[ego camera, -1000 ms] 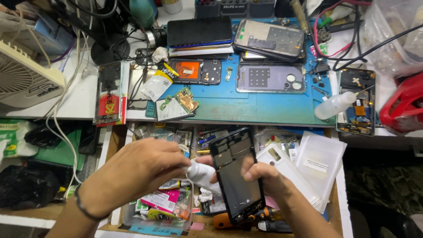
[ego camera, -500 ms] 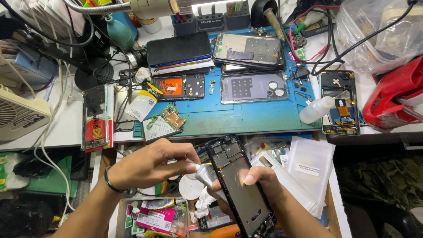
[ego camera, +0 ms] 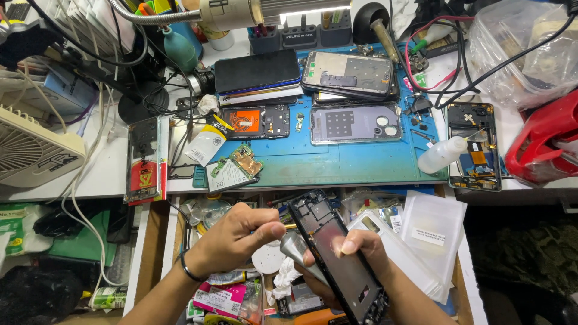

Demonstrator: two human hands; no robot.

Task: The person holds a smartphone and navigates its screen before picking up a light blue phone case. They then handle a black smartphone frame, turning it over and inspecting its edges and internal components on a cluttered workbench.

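**Phone frame worked over open drawer**

Head view: right hand clamped round black phone frame, tilted, held over the cluttered drawer below the counter. Left hand w/ fingers pinched together on a thin tool; its tip sits at the frame's upper left edge. Blue mat behind carries other opened phones.

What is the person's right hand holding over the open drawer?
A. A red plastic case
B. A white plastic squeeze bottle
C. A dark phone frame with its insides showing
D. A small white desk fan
C: the right hand grips a dark phone frame, tilted, with its inner side up, over the cluttered drawer, while the left hand pinches something small beside its upper edge.
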